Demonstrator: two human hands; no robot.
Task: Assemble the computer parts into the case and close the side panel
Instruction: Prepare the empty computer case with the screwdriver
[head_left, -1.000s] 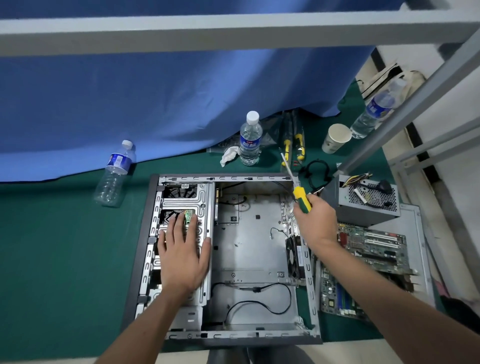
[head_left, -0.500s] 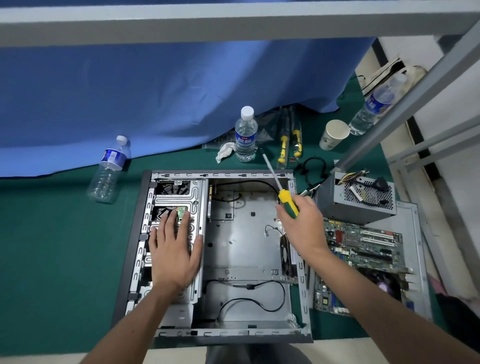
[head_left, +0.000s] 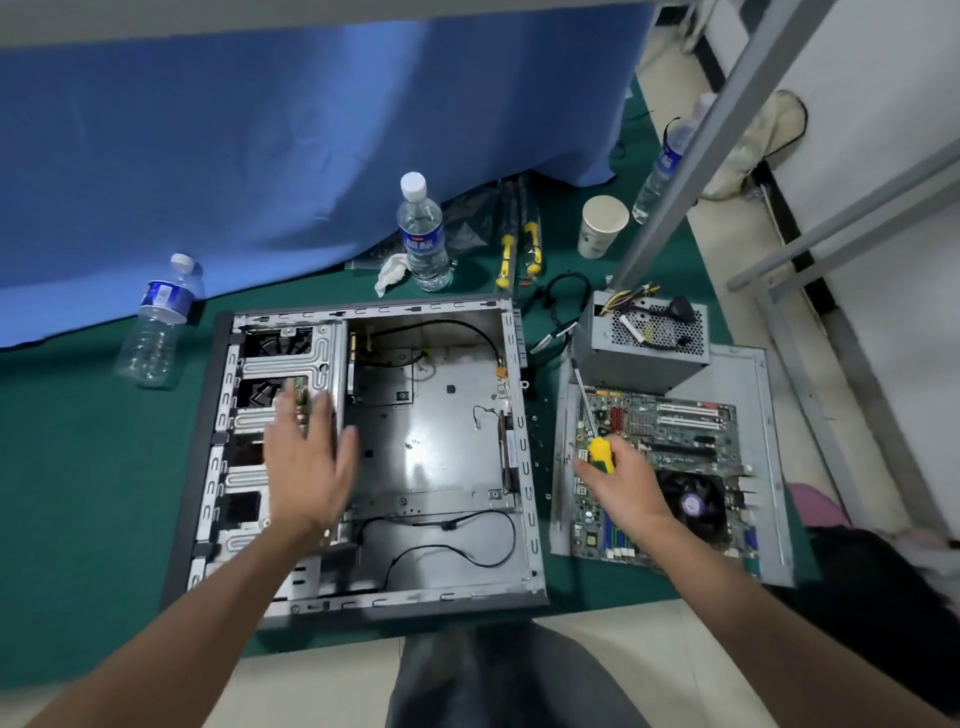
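An open computer case (head_left: 441, 447) lies on its side on the green mat, its main bay bare except for black cables. My left hand (head_left: 306, 467), fingers straight and blurred, is over the drive cage (head_left: 291, 358) at the case's left. My right hand (head_left: 628, 491) grips a yellow-handled screwdriver (head_left: 597, 436) over the motherboard (head_left: 670, 457), shaft pointing up and away. The motherboard rests on the grey side panel (head_left: 763, 415) to the right of the case. A grey power supply (head_left: 644, 343) stands at the panel's far end.
Water bottles stand or lie on the mat: one (head_left: 158, 322) at the left, one (head_left: 423, 234) behind the case, one (head_left: 662, 166) at the far right. A paper cup (head_left: 600, 226), two yellow-handled tools (head_left: 519, 244), a crumpled tissue (head_left: 389, 273) and a metal frame post (head_left: 691, 140) are nearby.
My right hand has carried the screwdriver from the case's right edge over to the motherboard. My left hand has shifted right, toward the drive cage's inner edge.
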